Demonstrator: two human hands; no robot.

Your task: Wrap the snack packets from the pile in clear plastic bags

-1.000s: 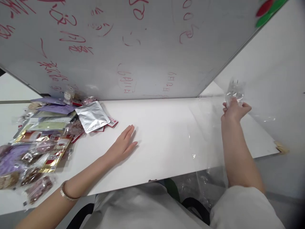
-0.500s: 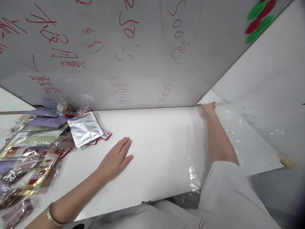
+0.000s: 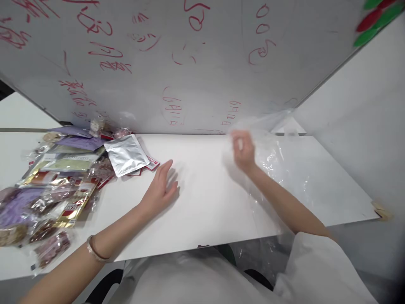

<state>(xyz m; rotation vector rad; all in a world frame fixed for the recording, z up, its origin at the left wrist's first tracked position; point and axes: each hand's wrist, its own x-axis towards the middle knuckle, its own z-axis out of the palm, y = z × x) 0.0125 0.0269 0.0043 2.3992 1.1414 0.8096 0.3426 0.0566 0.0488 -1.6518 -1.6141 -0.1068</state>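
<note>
Left hand: the left hand (image 3: pixel 160 188) lies low over the white table (image 3: pixel 202 198), fingers loosely spread and slightly lifted at the tips, holding nothing; a bracelet (image 3: pixel 95 250) sits on its wrist.
Right hand: the right hand (image 3: pixel 243 150) is raised above the table's middle, blurred, fingers bunched on a fold of the clear plastic sheet (image 3: pixel 278 164); the exact grip is hard to tell.
Clear plastic sheet: it drapes from the right hand across the right part of the table and hangs over the near edge, with wrinkled glints showing there.
Silver pouch: a flat silver pouch (image 3: pixel 125 154) lies near the left hand's fingertips, apart from them, on the edge of the pile.
Snack packets: a heap of purple, gold and clear packets (image 3: pixel 47 185) covers the table's left end.
Whiteboard: a whiteboard (image 3: pixel 177 63) with red writing stands along the table's far edge; red and green magnets (image 3: pixel 375 19) sit at its top right corner.
</note>
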